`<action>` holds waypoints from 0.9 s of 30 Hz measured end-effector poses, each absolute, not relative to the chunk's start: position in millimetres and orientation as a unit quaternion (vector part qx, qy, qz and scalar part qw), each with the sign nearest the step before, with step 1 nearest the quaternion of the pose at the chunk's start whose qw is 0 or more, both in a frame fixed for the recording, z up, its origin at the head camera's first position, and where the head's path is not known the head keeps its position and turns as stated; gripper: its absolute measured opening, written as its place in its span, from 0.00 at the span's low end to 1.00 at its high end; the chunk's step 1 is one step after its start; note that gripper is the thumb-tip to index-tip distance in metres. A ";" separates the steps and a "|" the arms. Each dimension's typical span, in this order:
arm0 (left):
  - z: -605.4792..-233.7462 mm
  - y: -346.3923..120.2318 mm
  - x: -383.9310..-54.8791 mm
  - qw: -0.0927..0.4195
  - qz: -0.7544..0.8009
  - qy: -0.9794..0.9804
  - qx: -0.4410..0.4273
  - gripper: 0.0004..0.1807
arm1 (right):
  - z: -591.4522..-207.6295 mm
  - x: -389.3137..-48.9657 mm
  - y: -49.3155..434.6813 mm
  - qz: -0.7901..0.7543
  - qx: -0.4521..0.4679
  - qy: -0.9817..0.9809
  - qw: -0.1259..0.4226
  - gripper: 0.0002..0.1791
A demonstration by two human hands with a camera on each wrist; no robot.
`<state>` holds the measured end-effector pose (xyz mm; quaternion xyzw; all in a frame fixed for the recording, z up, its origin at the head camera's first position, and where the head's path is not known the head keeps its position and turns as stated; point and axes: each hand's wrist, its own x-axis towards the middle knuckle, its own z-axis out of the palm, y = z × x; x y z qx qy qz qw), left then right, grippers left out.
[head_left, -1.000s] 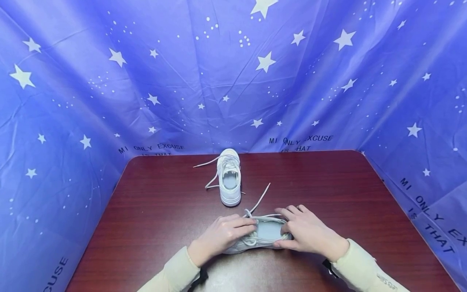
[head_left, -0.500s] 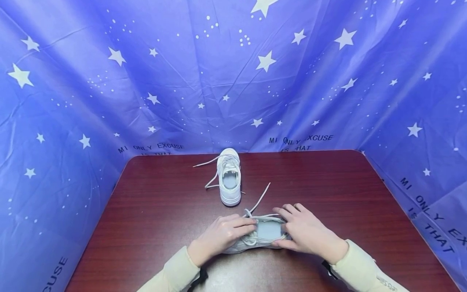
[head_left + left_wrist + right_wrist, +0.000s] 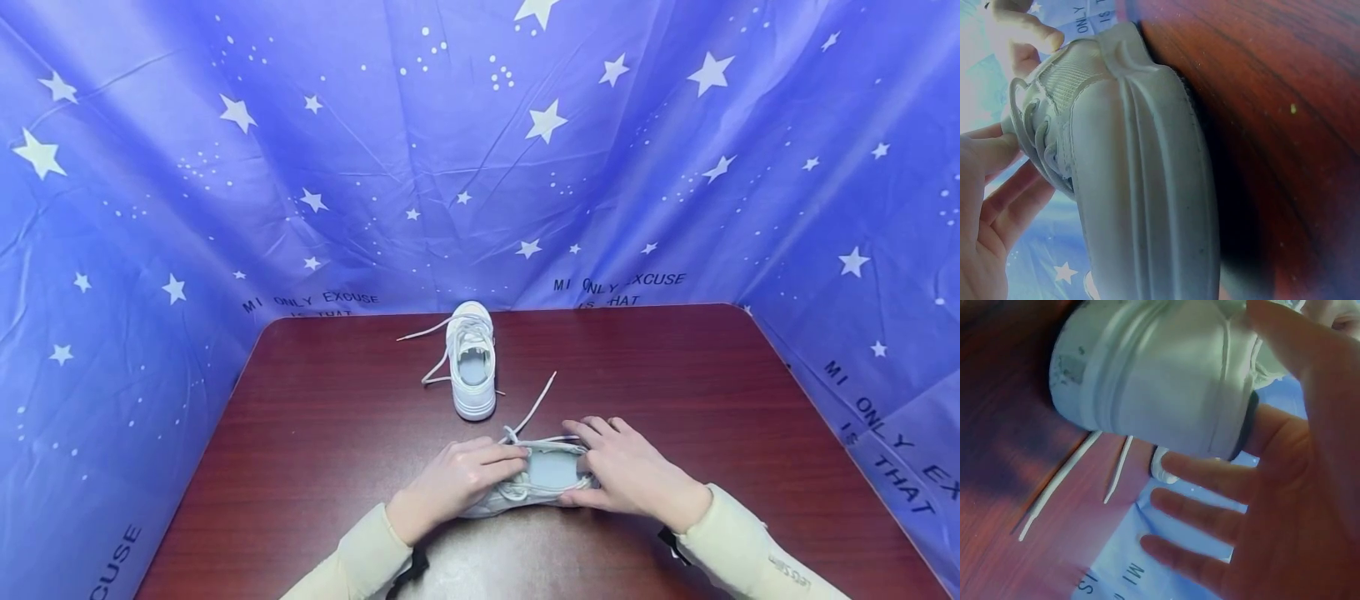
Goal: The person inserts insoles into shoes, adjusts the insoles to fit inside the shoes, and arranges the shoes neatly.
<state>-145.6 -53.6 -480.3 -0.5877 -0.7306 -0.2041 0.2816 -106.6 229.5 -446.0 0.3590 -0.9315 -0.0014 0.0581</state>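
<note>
A white lace-up sneaker (image 3: 498, 502) lies sideways across the near part of the table, toe to the left, its pale insole (image 3: 551, 469) showing in the opening. My left hand (image 3: 461, 477) holds it at the tongue and laces (image 3: 1040, 134); thumb and fingers pinch there in the left wrist view. At the heel (image 3: 1172, 381), my right hand (image 3: 633, 475) grips the shoe, index finger reaching into the opening and thumb along the near side. The other right fingers (image 3: 1204, 515) stretch out beyond the heel. Its loose lace (image 3: 536, 404) trails away over the table.
A second white sneaker (image 3: 475, 406) stands behind the first, heel toward me, its loose laces (image 3: 435, 371) spread to the left. The dark red wooden table (image 3: 322, 400) is bordered by blue star-printed cloth (image 3: 465, 167) at the back and both sides.
Both hands keep their hold on the near sneaker and have hardly moved; the right fingers shifted very slightly. The head view has tilted a little.
</note>
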 end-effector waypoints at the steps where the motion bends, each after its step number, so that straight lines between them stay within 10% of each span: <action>1: -480.3 -53.4 -145.4 0.283 -0.203 -0.730 -0.588 0.13 | -445.7 -106.9 230.1 0.000 0.365 -0.929 0.057 0.27; 14: -483.3 -53.6 -146.3 0.278 -0.200 -0.737 -0.583 0.13 | -439.1 -113.8 237.2 0.027 0.454 -0.876 0.162 0.20; 27: -481.2 -54.0 -145.4 0.276 -0.201 -0.737 -0.583 0.13 | -443.0 -110.0 237.9 0.041 0.473 -0.870 0.131 0.16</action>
